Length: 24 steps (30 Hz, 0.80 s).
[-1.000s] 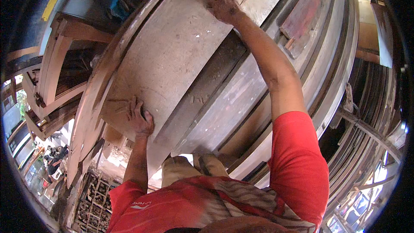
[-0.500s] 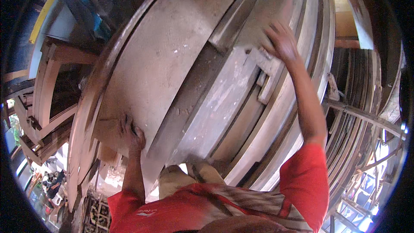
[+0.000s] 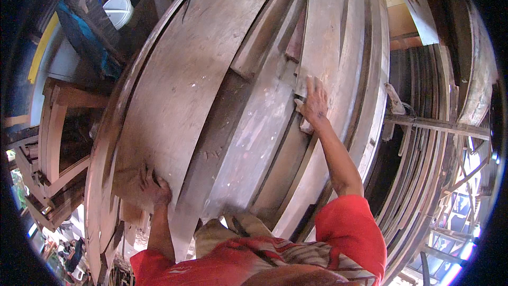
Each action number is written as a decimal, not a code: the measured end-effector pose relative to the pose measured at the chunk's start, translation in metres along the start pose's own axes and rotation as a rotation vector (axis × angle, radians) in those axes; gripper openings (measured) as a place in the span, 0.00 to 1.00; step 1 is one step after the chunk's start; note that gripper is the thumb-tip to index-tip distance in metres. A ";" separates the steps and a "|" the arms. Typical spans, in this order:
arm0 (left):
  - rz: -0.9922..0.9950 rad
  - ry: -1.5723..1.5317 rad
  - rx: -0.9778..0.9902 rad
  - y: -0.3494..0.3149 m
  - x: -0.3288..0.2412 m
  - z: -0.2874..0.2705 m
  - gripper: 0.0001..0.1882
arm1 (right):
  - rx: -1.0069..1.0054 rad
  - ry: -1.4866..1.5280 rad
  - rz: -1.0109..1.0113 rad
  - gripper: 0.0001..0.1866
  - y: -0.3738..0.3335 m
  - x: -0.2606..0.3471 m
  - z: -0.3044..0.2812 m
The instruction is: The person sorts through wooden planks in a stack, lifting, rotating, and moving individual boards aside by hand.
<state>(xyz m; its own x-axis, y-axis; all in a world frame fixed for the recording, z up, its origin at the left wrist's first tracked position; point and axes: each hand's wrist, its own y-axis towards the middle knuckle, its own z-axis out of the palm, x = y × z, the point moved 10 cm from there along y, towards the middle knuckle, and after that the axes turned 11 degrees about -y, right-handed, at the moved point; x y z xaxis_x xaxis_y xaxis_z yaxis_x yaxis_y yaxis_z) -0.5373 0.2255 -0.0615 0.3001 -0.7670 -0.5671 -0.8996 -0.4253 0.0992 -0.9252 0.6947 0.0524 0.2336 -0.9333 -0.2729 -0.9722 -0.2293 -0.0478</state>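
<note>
Wide wooden boards lie side by side on a stack in front of me. My left hand (image 3: 155,188) rests with spread fingers on the near left part of the broad plywood-like board (image 3: 180,79). My right hand (image 3: 316,100) lies flat, fingers stretched out, over the boards right of centre. Partly hidden under its palm is a small light wooden block (image 3: 305,125); whether my hand presses on it I cannot tell. A paint-spotted greyish board (image 3: 254,137) runs between my hands. Beyond my right hand are a short thick plank (image 3: 264,42) and a reddish-brown wood strip (image 3: 297,39).
Long planks (image 3: 423,153) stand stacked on the right behind a wooden crossbar (image 3: 439,125). On the left are a wooden frame (image 3: 50,132) and a yellow-edged panel (image 3: 42,50). A white bucket (image 3: 118,10) stands at the far left. A person (image 3: 74,257) shows at the lower left.
My right hand has come nearer and leftward, and now covers much of the light wooden block. The left hand stays on the broad board. The whole view has shifted a little.
</note>
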 end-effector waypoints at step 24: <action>-0.201 0.025 0.166 -0.021 0.016 -0.002 0.30 | 0.119 0.819 0.458 0.21 -0.266 0.045 0.136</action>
<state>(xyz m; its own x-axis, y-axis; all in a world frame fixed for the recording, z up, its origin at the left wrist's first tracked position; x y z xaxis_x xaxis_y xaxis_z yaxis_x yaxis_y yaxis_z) -0.5131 0.2212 -0.0710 0.4838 -0.6877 -0.5413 -0.8603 -0.4872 -0.1499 -0.6586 0.7518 -0.0781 -0.2756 -0.8399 0.4676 -0.9572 0.1953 -0.2135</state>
